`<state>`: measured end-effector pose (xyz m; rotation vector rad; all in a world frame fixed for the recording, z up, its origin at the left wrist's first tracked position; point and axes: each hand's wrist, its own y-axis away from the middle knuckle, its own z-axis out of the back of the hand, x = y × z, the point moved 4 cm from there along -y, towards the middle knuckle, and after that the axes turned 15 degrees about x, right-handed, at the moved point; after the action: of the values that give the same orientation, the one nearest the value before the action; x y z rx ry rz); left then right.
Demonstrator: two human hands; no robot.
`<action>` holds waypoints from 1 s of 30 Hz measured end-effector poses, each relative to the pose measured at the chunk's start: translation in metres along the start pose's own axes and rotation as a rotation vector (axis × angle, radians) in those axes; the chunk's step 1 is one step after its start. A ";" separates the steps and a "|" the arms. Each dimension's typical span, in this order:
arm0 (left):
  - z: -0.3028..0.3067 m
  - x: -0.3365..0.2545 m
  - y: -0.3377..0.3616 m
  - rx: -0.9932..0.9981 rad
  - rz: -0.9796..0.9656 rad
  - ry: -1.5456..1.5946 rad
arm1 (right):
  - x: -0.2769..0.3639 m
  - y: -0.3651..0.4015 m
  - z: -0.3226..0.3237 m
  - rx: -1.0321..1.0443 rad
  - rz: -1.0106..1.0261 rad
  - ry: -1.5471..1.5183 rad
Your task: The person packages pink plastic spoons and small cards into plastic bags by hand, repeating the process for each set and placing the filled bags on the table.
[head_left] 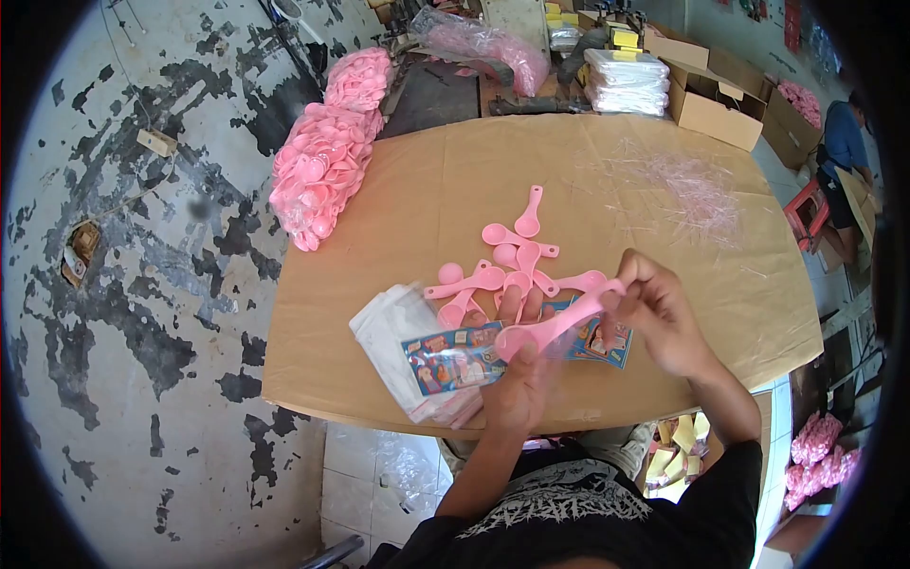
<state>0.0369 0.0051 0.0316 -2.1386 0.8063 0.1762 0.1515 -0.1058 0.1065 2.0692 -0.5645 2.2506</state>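
In front of me a pink plastic measuring spoon [559, 325] is held between both hands. My right hand [659, 318] pinches the end of its handle. My left hand [517, 394] is closed at its round bowl, thumb in front and fingers behind. A blue printed card [453, 358] lies beside the left hand, over a stack of clear plastic bags [384, 346]. Another blue printed card [616, 349] shows behind the spoon, below my right hand. Just beyond the hands is a loose pile of pink measuring spoons [527, 213].
Bagged pink spoons [322, 166] line the table's left edge. Thin clear plastic strips [697, 194] lie at the far right of the brown-covered table [408, 209]. Behind stand stacked clear packs [626, 81] and a cardboard box [716, 109]. A person [842, 142] sits at the right.
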 end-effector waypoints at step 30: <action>-0.002 0.001 -0.005 0.173 -0.053 -0.069 | 0.020 -0.009 -0.023 0.143 -0.100 0.628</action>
<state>0.0406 0.0051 0.0354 -1.9783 0.6985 0.1460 0.1295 -0.0951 0.1274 1.2629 -0.2535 2.7327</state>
